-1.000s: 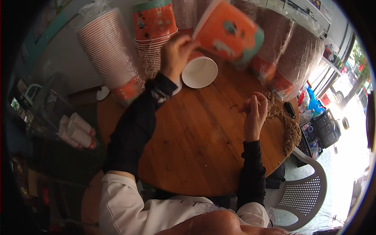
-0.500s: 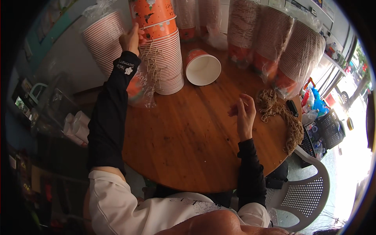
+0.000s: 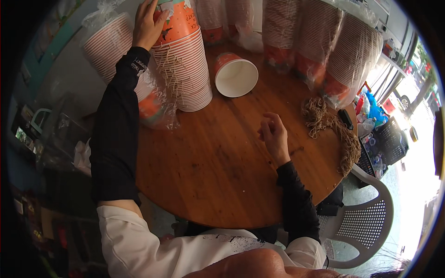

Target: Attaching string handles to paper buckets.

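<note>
Left hand [image 3: 147, 28] against top tub [image 3: 182, 23], nested stack [image 3: 192, 74] below.

Cam's worn on the person's head, left one of a pair, fisheye, aimed down and a bit outward over the round table [image 3: 208, 185]. Right hand [image 3: 274, 136] sits near mid-view, pretty close; left hand [image 3: 147, 25] is way up at the top rim. Below both hands you get the shirt [image 3: 130, 236], and the chair [image 3: 361, 227] bends behind the right.
</note>
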Demonstrator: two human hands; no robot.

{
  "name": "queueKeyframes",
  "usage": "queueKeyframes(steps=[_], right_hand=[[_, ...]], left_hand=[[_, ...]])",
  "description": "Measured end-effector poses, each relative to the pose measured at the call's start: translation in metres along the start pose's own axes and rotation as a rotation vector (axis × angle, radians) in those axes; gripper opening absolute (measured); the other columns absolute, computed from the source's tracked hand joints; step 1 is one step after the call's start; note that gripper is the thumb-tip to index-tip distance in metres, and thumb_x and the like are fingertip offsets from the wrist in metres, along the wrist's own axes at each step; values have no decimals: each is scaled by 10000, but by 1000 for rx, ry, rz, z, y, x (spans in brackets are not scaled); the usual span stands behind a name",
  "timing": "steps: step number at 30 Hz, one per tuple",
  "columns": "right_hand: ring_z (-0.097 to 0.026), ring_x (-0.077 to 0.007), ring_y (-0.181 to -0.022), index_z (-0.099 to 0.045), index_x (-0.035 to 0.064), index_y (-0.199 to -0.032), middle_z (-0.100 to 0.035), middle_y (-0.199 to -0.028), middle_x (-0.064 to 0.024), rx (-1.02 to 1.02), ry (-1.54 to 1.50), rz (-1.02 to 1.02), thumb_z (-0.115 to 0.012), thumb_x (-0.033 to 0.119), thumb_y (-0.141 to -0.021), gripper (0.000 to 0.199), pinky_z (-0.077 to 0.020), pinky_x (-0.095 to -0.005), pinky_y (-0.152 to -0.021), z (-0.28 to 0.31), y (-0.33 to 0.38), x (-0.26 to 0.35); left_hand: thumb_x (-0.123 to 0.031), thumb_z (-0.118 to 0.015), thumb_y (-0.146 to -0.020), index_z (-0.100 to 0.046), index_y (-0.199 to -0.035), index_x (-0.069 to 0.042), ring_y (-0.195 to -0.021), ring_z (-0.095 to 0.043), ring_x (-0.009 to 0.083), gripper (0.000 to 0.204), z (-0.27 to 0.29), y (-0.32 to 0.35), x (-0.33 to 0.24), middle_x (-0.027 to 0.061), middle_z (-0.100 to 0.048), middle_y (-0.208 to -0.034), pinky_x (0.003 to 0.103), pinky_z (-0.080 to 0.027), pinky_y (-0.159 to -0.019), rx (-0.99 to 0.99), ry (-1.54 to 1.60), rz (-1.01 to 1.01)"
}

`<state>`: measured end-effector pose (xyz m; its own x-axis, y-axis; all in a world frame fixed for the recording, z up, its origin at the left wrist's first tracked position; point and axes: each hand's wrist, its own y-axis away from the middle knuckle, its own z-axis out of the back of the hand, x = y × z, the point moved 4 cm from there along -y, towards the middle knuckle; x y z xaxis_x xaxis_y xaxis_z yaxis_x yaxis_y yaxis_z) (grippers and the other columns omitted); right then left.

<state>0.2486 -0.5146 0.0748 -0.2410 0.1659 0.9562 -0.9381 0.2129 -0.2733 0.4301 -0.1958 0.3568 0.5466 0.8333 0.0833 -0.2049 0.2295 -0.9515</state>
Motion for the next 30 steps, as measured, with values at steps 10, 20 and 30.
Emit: queueKeyframes(steps=[10,20,30], right_hand=[[-639,-165,-730,-585,14,-1074,-656,-794,-110,-209,152,-14,-581,124,-911,196,-509,-304,-651,13,-72,-97],[-656,-183,-786,-580,10,-1071,-660,-863,-103,-371,184,-20,-642,145,-880,241,-526,-315,-659,15,-98,-102],[-627,-153,-820,-544,28,-1008,-637,-898,-72,-334,249,66,-715,137,-846,259,-524,-292,-703,7,-92,-76]], left_hand=[[-18,-694,-788,-491,-1267,-36,-1105,-526,361,521,-100,199,-124,175,-529,-1187,421,-457,-920,243,566,84],[41,-655,-779,-514,-965,-17,-854,-565,319,240,-180,240,-119,153,-540,-925,403,-485,-718,94,423,408],[44,-664,-783,-520,-988,-40,-742,-558,229,265,-123,275,-139,96,-508,-858,342,-478,-628,139,564,458]])
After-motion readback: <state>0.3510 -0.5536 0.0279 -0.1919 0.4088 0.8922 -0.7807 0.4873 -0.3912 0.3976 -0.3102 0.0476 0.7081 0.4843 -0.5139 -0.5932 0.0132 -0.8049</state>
